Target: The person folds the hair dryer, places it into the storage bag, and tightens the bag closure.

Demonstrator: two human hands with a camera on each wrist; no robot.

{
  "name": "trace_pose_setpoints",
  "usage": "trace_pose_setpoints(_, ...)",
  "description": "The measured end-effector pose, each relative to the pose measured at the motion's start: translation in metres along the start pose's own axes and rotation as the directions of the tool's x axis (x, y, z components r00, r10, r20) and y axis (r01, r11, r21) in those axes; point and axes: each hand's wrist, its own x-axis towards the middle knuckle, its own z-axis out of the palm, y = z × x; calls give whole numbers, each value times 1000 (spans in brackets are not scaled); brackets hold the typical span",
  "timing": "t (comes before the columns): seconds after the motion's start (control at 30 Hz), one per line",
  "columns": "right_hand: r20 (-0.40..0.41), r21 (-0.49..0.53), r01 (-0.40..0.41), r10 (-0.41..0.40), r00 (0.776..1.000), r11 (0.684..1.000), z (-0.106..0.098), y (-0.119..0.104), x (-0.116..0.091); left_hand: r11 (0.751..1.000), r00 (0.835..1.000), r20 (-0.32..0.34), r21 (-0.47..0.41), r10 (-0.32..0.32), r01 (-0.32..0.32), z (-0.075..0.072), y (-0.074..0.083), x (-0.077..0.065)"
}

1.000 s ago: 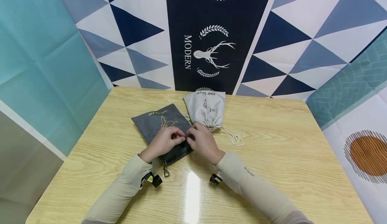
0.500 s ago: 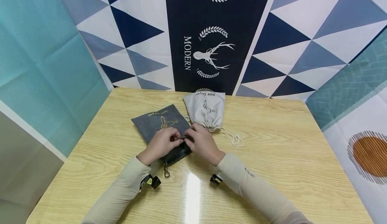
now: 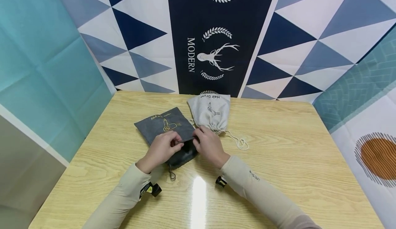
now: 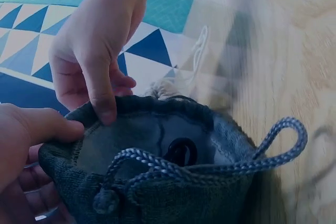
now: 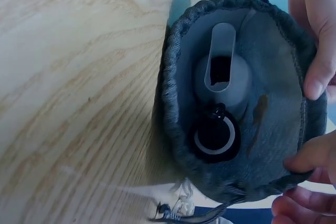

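A dark grey drawstring bag (image 3: 159, 122) with a gold dryer drawing and lettering lies on the table, mouth toward me. My left hand (image 3: 162, 150) pinches the upper rim at its left, thumb inside. At the right part of the same rim, my right hand (image 3: 208, 144) pinches the cloth between thumb and fingers. The mouth gapes between them. Inside, the right wrist view shows a hair dryer with a grey flat nozzle (image 5: 224, 51) and a black round end with a pale ring (image 5: 214, 137). A braided drawstring (image 4: 286, 148) hangs loose at the mouth.
Beyond my right hand lies a pale grey drawstring bag (image 3: 213, 112) marked "Hair Dryer", gathered at its neck. Its white cord (image 3: 241, 142) trails right across the wooden table (image 3: 278, 146). A patterned cloth (image 3: 142, 33) hangs behind the table's back edge.
My left hand has drawn slightly left and toward me. The rim between the hands, bunched before, is now spread out, and the bag's mouth gapes wider. The pale bag stays put.
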Motion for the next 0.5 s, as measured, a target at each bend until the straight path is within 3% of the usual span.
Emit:
trace_pose_setpoints(0.13,44,-56,-91,93,995,994,3,1,1,999,999,9,22,-47,47,-6,-3,-8)
trace_pose_setpoints(0.27,95,-106,-196,206,974,975,7,4,-1,994,995,17,47,-101,100,-10,-11,-17)
trace_pose_setpoints(0.5,123,-104,-256,268,955,961,9,8,-2,982,989,36,135,-141,136,-15,-24,-25)
